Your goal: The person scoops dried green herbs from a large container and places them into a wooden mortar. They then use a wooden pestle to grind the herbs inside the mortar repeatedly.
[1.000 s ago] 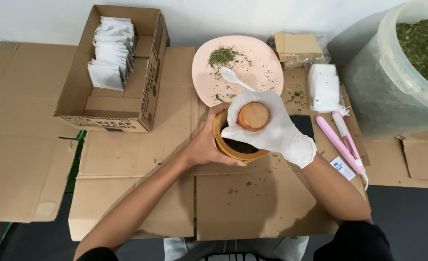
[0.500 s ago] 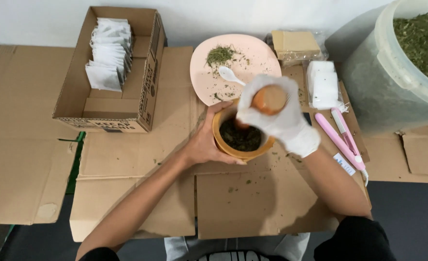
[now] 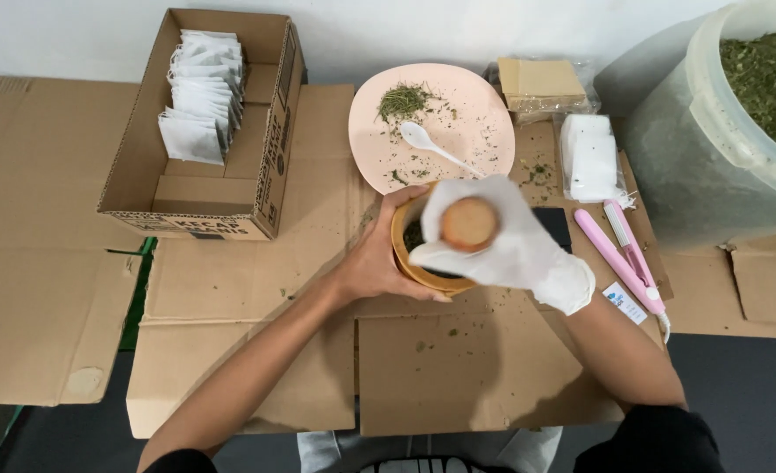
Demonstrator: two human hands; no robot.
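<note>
Pestle shifted left | gloved right hand gripping | round wooden mortar

I count one wooden mortar, one pestle, one pink plate, one white spoon, one cardboard box, one plastic tub.

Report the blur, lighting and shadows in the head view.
Head view: the gloved right hand and the wooden pestle are motion-blurred; the left hand on the wooden mortar is sharper. Lighting is even, with soft shadows under the arms on the cardboard; no glare; the tub bows slightly at the edge.
</note>
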